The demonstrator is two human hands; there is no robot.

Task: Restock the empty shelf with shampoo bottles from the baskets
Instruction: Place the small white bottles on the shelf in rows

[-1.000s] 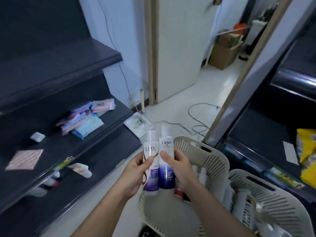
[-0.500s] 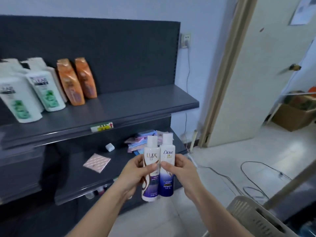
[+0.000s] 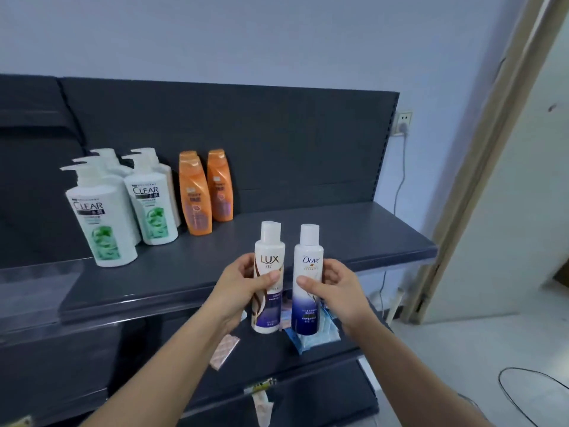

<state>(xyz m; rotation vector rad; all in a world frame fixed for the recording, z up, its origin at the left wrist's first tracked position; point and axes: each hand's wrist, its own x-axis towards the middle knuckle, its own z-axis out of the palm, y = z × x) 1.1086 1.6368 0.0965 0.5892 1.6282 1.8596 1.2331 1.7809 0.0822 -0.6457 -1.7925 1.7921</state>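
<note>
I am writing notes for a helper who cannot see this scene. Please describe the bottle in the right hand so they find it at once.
Find the dark grey shelf on the blue wall. In front of it, two hands hold two white bottles. The right hand holds the Dove bottle: blue lettering, whereas the Lux bottle beside it shows a brown swirl.

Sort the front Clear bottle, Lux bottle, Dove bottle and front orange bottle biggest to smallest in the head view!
1. front Clear bottle
2. Lux bottle and Dove bottle: look alike; held nearer the camera, so rank unsure
3. front orange bottle
</note>
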